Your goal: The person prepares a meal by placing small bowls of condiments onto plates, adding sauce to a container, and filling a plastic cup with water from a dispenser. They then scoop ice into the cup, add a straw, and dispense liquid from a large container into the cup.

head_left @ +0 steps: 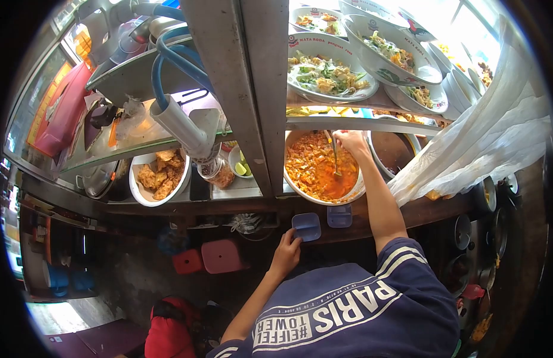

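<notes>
My right hand (349, 142) is closed round the handle of a metal spoon (336, 165), whose lower end dips into orange-red chopped food in a large white bowl (291, 182). At the edge of a small blue divided dish (306, 227) is my left hand (286, 250), its thumb and fingers pinching the near left corner. A second blue dish (339, 216) lies just to the right, below the bowl. Both small dishes look empty and sit on the dark wooden ledge.
Bowls of noodles and vegetables (330, 71) fill the shelf above. A pot of dark liquid (394, 149) and a white curtain (467, 143) are at the right. Fried food in a white bowl (163, 176) stands left of the metal post (234, 89). A person in red (169, 328) is below left.
</notes>
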A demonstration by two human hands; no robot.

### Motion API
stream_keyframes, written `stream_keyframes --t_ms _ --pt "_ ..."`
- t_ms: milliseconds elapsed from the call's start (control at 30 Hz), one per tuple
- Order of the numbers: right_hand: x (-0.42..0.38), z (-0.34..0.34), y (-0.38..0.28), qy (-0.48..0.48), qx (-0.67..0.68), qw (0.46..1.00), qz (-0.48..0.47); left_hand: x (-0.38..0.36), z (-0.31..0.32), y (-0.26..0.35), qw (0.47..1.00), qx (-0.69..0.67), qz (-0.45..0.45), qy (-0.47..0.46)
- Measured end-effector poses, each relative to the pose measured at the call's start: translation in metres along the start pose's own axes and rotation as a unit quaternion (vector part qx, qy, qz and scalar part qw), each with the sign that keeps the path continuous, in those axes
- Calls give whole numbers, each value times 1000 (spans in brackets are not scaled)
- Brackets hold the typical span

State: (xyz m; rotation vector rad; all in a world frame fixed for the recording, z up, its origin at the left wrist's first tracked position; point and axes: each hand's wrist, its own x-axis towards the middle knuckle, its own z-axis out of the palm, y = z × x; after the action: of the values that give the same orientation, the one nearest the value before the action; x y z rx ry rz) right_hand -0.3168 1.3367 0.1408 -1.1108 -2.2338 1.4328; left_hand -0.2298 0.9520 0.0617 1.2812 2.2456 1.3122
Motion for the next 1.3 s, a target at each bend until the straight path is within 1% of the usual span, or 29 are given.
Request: stream_keyframes --t_ms 33,100,133,167,233,267,300,367,433,500,567,633,700,767,800,867,900,967,1000,1067,1100,1167,1200,1233,1267,1300 --pt "-12 -8 -9 1 -1 1000 1 0 1 -1 1000 -4 1 5" --pt "-45 -27 -24 -80 52 985 -142 0 2 -1 1000 -10 1 9" --pt "-63 -37 -32 -108 24 977 -181 1 1 0 1000 -9 2 6" --pt "-76 -46 -34 -106 24 978 -178 2 0 1 1000 -8 4 3" --pt "-100 -61 -32 -135 10 962 -238 4 0 1 1000 -2 13 3" --pt "-108 -66 -25 -132 -1 958 -255 5 0 1 1000 5 22 6" --pt "-119 -71 -20 -128 0 959 -254 5 1 1 1000 5 25 2" --pt "-141 -82 -13 -81 -89 939 -321 6 4 -1 1000 4 17 1" --pt "-159 -89 2 -74 -71 940 -325 7 3 2 1000 6 23 -2" --pt "-174 -95 14 -45 -70 937 -339 7 2 5 1000 9 30 -5" --pt "-183 -100 25 -32 -67 940 -333 7 2 7 1000 5 29 0" --pt "-191 -105 29 22 -111 952 -286 7 4 6 999 4 34 5" --pt "-196 -112 34 37 -122 952 -277 8 5 9 999 2 38 12" --pt "-202 -115 43 100 -92 963 -232 8 5 14 999 -36 -1 30" --pt "-205 -115 47 101 -92 963 -231 9 7 17 999 -36 -1 29" --pt "-209 -114 55 146 -76 983 -84 12 11 21 986 -93 -60 125" --pt "-209 -115 57 146 -77 983 -84 12 15 17 986 -93 -60 125" --pt "-211 -114 62 195 32 978 -69 9 23 5 963 -143 -174 148" --pt "-209 -116 69 196 32 978 -68 12 22 8 963 -143 -174 147" --pt "-204 -128 84 264 85 957 -86 20 21 14 922 -228 -275 147" --pt "-207 -134 86 266 84 957 -86 20 25 8 922 -229 -275 146" --pt "-221 -145 89 304 -14 952 -37 18 35 -13 952 -154 -224 142" --pt "-225 -150 92 309 -38 950 -23 18 37 -18 952 -155 -224 141" --pt "-229 -153 95 310 -39 950 -22 18 39 -23 962 -119 -205 134" --pt "-233 -155 97 317 -97 943 -1 17 41 -28 971 -84 -185 125" --pt "-238 -157 93 323 -154 933 21 19 39 -25 971 -85 -185 123"
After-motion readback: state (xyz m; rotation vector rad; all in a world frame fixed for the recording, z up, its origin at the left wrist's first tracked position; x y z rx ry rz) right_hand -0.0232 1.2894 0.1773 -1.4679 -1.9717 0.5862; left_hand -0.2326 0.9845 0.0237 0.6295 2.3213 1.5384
